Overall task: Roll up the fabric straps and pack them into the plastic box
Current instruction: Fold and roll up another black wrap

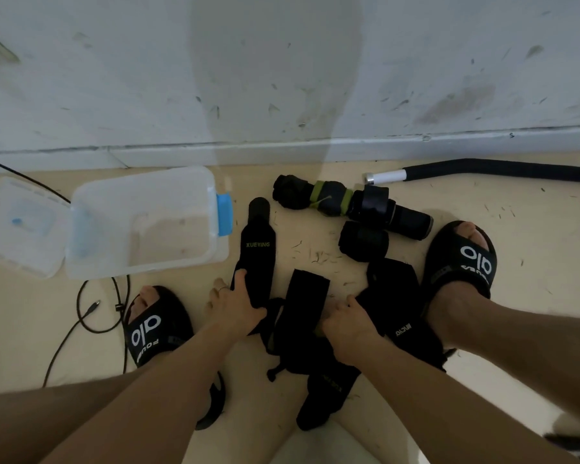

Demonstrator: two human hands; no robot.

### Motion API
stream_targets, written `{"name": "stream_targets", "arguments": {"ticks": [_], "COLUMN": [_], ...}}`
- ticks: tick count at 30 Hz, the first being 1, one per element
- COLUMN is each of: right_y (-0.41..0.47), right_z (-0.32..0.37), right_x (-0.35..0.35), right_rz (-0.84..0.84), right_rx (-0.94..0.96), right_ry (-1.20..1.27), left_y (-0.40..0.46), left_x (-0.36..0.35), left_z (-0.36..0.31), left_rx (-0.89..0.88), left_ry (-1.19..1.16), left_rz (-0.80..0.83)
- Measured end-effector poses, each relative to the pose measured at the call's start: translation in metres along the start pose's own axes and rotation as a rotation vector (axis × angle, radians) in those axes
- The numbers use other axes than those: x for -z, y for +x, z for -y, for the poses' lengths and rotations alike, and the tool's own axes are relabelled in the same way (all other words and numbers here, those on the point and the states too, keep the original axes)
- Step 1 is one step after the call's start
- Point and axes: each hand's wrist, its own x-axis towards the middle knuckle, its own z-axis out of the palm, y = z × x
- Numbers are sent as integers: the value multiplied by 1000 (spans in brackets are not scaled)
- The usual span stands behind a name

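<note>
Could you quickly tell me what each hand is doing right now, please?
Left hand: grips the XUEYING strap.
Right hand: grips a black strap.

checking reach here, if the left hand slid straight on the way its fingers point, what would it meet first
The left hand would mostly run along the XUEYING strap it holds; past that strap's rounded tip, bare floor to the wall, as far as visible.

A scuffed white wall meets the beige floor at a baseboard. A black hose with a white end lies just below the baseboard, right. Thin black cables lie on the floor, lower left. Two black sandals stand on the floor.
</note>
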Motion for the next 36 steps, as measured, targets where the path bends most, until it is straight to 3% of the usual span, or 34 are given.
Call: {"name": "stream_targets", "arguments": {"ticks": [3, 6, 10, 19, 21, 27, 36], "right_y": [-3, -14, -31, -131, -155, -208, -212], "right_z": [-4, -12, -26, -57, -66, -83, -88], "right_x": [9, 25, 54, 158, 181, 246, 284], "right_rz": [23, 114, 375, 429, 368, -41, -426], "right_rx": [25, 58, 60, -15, -36, 27, 64], "right_ry": [35, 156, 449, 653, 759, 1148, 1177], "left_y": [5, 0, -19, -92, -112, -167, -190], "left_x": [-2, 4, 23, 121, 145, 214, 271], "left_z": [2, -3, -18, -57, -65, -84, -80], "left_rx": [-5, -51, -113, -450, -496, -610, -596], "left_ry": [-258, -314, -420, -339, -360, -421, -669], "left_rz": [11, -100, -88, -354, -359, -382, -346]}}
